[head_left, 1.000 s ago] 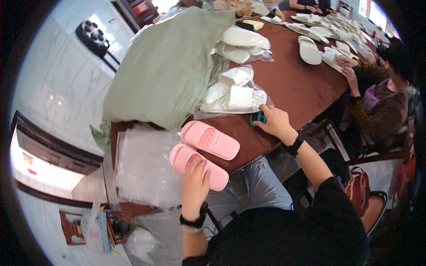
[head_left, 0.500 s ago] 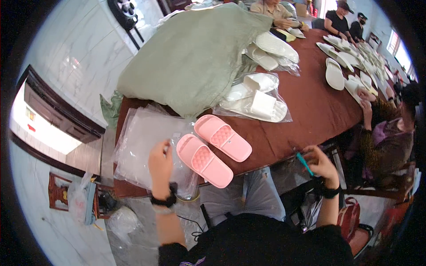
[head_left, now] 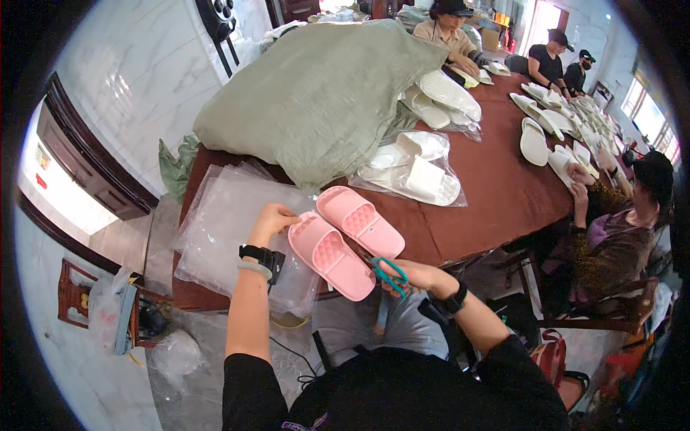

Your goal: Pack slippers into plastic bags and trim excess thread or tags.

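Two pink slide slippers lie side by side at the table's near edge, heels toward me. My left hand (head_left: 272, 221) pinches the toe end of the left slipper (head_left: 332, 260); its thumb is partly hidden. In my right hand (head_left: 417, 279) is a pair of teal-handled scissors (head_left: 390, 274), with fingers wrapped about the handles. The scissors are close to the heel of the left slipper and below the right slipper (head_left: 361, 221). Their blade tips are too small to make out. Beneath my left wrist and forearm lies a stack of clear plastic bags (head_left: 223, 230).
A large grey-green sack (head_left: 309, 93) bulges over the far left of the brown-covered table (head_left: 496, 194). White slippers in clear bags (head_left: 420, 172) lie beside it. More white slippers (head_left: 533, 140) spread along the right side. A co-worker (head_left: 611, 230) sits at right; others work farther off.
My right hand has swung left with the scissors, from the table's right edge to the slippers. My left hand has moved from over the bags onto the left slipper's toe.
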Tool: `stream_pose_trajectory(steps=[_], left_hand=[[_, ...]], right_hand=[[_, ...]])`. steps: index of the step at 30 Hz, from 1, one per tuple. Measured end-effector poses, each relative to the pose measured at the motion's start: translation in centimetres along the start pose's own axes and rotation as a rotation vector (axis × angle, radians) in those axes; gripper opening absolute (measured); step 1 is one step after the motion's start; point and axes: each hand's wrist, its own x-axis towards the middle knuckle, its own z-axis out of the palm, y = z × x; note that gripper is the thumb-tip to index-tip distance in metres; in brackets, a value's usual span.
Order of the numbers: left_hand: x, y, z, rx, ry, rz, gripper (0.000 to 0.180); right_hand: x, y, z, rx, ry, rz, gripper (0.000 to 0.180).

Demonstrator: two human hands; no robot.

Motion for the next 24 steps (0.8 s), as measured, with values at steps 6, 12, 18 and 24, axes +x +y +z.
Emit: stream_pose_trajectory(steps=[6, 12, 18, 24], left_hand=[[0.2, 0.5, 0.2, 0.025, -0.018, 0.039, 0.025], [-2.9, 1.8, -4.6, -0.261, 0.374, 0.116, 0.018], [-22.2, -0.6, -11.9, -0.412, 0.948, 0.406, 0.01], [-35.3, -14.3, -4.1, -0.437, 0.358, -0.37, 0.023]], right_hand=[[2.8, -1.7, -0.5, -0.038, 0.069, 0.036, 0.045], [2.1, 0.3, -0.2, -0.003, 0.18, -0.091, 0.028], [-7.2, -1.1, -1.9, -0.152, 0.557, -0.17, 0.043], [-11.6, -0.8, -9.7, -0.989, 1.004, -0.112, 0.045]])
